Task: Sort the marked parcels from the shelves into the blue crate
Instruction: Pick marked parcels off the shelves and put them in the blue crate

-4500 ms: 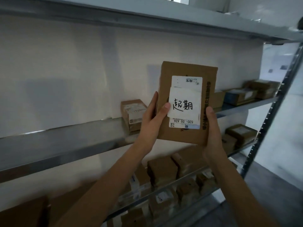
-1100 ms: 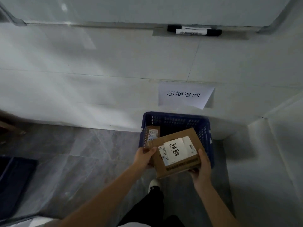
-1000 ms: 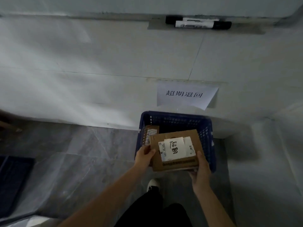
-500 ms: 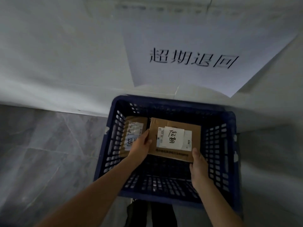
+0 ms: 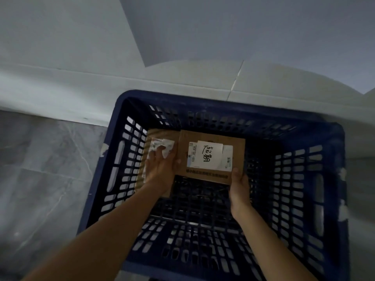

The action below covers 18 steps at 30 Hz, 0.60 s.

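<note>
A flat brown cardboard parcel [image 5: 211, 157] with a white handwritten note on its label is held low inside the blue perforated crate [image 5: 316, 179], toward the far wall. My left hand [image 5: 162, 169] grips its left edge and my right hand [image 5: 238, 186] grips its near right corner. A second brown parcel [image 5: 149, 145] with a white label lies in the crate's left part, mostly hidden under my left hand. Whether the held parcel touches the crate floor is not visible.
The crate stands on the grey marbled floor [image 5: 40, 179] against a white tiled wall [image 5: 182, 78]. A sheet of white paper [image 5: 243, 27] hangs on the wall above it. The crate's near and right floor area shows bare grid.
The view has closed in on the crate. Both hands have lowered the parcel deeper inside, beside the other parcel. Both hands still hold it.
</note>
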Available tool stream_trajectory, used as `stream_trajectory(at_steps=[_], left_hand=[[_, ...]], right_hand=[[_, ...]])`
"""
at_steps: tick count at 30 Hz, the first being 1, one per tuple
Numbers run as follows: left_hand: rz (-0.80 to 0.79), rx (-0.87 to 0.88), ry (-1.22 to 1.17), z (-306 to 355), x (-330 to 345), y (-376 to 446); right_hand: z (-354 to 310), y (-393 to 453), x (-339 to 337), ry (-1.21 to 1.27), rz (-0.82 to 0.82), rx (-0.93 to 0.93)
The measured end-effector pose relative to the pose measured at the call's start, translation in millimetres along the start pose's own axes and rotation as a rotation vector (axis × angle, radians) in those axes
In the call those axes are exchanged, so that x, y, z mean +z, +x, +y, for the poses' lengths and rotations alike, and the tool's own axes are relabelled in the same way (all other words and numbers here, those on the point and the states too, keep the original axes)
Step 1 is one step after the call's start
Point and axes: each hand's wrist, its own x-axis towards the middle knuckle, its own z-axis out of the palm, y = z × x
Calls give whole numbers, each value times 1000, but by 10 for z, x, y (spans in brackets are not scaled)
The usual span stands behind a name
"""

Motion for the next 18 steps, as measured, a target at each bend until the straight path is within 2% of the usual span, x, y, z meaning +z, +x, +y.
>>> stream_trajectory(at_steps=[7,9,12,15,18], left_hand=[[-97,-117,-79,22,-210,-111],[-105,-111,-109,43,-411,-239],[-55,-29,-86,56,-877,-562],[59,41,-94,84,-1533,-1046],[133,-17,-217,140,-2272,-1677]], right_hand=[[-330,-216,-34,-244,55,-22],[-520,-436,-26,-313,70,-177],[-866,-902,-2,-486,-8,-478],[-1259,-1610,80,-721,-126,-624],[-1602,-2575,271,-940,-286,-748]])
